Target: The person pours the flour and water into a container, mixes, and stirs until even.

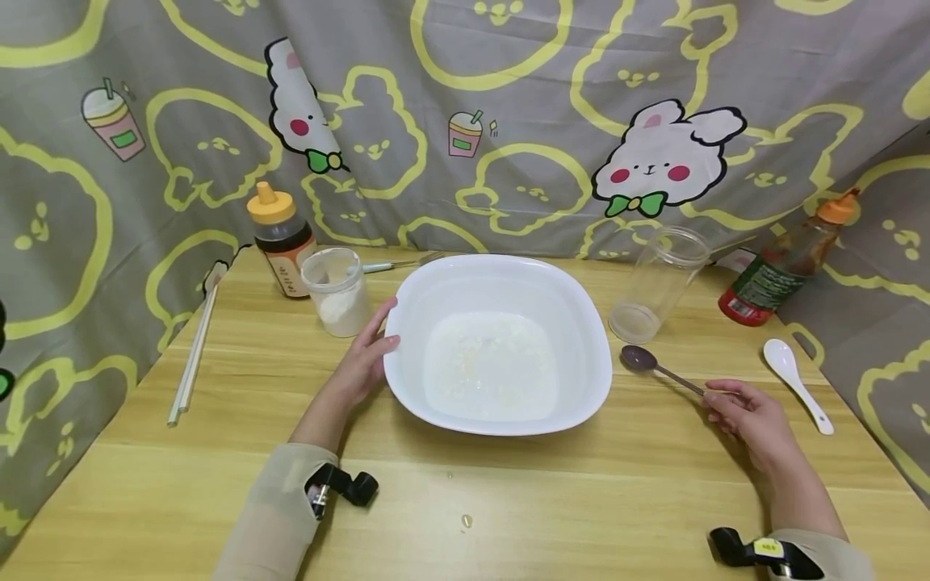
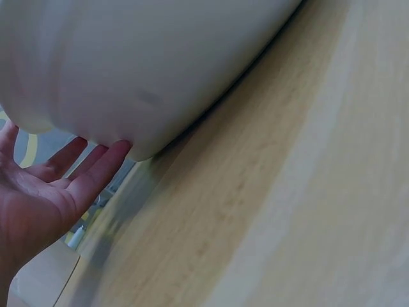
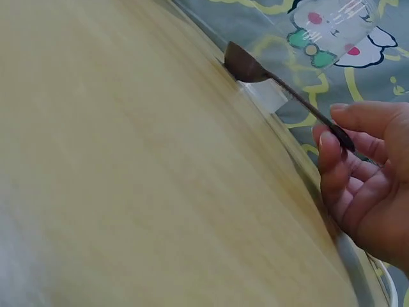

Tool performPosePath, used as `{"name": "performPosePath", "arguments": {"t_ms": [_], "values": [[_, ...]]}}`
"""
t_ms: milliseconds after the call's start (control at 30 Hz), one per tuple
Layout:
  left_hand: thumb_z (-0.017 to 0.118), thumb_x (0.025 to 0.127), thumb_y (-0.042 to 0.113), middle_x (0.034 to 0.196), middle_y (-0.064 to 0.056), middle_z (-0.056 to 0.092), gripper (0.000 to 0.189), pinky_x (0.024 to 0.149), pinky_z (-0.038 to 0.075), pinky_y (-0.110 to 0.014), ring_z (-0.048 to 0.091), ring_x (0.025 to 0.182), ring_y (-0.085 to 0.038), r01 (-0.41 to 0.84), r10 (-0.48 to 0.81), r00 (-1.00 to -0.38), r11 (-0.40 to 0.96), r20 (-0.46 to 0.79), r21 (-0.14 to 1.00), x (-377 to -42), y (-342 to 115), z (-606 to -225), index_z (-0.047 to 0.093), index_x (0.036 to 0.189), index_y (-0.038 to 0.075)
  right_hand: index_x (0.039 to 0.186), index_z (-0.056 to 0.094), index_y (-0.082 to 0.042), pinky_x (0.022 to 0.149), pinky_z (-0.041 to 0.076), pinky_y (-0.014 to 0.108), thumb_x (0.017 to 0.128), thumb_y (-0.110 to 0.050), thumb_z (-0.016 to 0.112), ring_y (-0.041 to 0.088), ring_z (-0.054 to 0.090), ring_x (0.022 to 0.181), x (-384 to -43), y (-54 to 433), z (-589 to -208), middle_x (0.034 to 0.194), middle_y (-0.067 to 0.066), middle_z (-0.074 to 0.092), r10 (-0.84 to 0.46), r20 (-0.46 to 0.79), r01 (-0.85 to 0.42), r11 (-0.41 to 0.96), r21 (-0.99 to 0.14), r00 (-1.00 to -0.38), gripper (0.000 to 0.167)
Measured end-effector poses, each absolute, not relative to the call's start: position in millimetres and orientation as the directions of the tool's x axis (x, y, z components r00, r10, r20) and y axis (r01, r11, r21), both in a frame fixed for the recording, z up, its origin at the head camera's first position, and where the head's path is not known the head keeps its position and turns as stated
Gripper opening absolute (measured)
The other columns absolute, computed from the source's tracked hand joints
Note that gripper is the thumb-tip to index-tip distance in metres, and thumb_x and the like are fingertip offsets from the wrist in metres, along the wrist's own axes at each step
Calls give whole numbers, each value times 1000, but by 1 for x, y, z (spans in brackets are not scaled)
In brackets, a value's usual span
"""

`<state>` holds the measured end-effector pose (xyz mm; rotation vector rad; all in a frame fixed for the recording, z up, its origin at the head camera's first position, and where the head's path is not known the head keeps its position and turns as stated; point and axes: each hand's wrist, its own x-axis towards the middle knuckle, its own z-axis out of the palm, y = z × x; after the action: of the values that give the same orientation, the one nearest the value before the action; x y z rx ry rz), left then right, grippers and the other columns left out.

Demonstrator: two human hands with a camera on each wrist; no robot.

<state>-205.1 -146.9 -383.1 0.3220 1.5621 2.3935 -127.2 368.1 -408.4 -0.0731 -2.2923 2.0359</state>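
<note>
A wide stretch of wooden bench (image 1: 567, 508) lies nearest, dotted with drops (image 1: 467, 521). At right, the right hand (image 1: 748, 421) pinches the brown spoon's (image 1: 645, 361) handle between closed fingers, its long axis pointing far-left toward the white bowl (image 1: 501, 287), whose left side the left hand (image 1: 361, 365) touches with loosely spread fingers. A patterned curtain (image 1: 538, 121) borders the bench's far edge.
</note>
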Motion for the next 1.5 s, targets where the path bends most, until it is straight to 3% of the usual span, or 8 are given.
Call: {"name": "performPosePath", "arguments": {"t_ms": [200,567,700,800,967,1067,1500], "values": [[45,84,4,130,-23,25,63,76,46,-36,43,104,-33,-106,346,-937,-378,34,920,-207,-147,-383,18,138,20,88,64,-9,50,46,19,82,-1,54,10,57,62,-127,370,-404,75,4,64,47,1,-7,-135,-991,-999,14],[46,83,5,131,-24,25,64,75,47,-34,41,107,-35,-105,344,-938,-387,38,916,-206,-147,-383,18,138,21,90,58,-1,47,47,20,83,11,44,13,56,58,-134,384,-385,73,11,63,-21,83,-73,-288,-955,-996,19],[46,83,4,128,-23,27,63,73,47,-34,44,103,-32,-103,335,-942,-391,37,915,-206,-147,-384,19,138,21,96,55,-2,45,47,20,84,6,47,13,57,58,-159,421,-407,75,12,63,-23,142,-133,-239,-962,-990,17],[45,84,4,127,-23,28,63,73,47,-34,45,101,-31,-104,331,-943,-388,34,916,-206,-148,-384,19,138,20,99,51,-1,43,46,21,83,5,49,14,57,58,-172,419,-398,76,12,63,-41,190,-180,-183,-967,-981,17],[45,84,4,127,-22,28,62,72,47,-35,45,101,-31,-105,331,-943,-382,30,918,-206,-149,-384,20,138,20,94,48,3,45,44,22,82,6,50,16,56,59,-165,344,-321,72,13,61,-87,177,-158,-188,-969,-980,13],[46,83,5,127,-23,28,62,73,47,-35,45,101,-32,-104,330,-943,-378,29,920,-206,-149,-385,20,138,21,91,49,2,45,44,20,82,6,51,14,56,59,-169,309,-296,71,11,61,-115,173,-154,-161,-975,-978,10],[46,83,6,129,-25,27,63,75,46,-38,42,105,-36,-94,334,-942,-352,31,931,-206,-150,-386,18,139,21,90,44,4,42,39,21,81,-7,58,12,47,51,-209,232,-292,66,5,59,-213,41,-101,278,-955,-976,21]]}}
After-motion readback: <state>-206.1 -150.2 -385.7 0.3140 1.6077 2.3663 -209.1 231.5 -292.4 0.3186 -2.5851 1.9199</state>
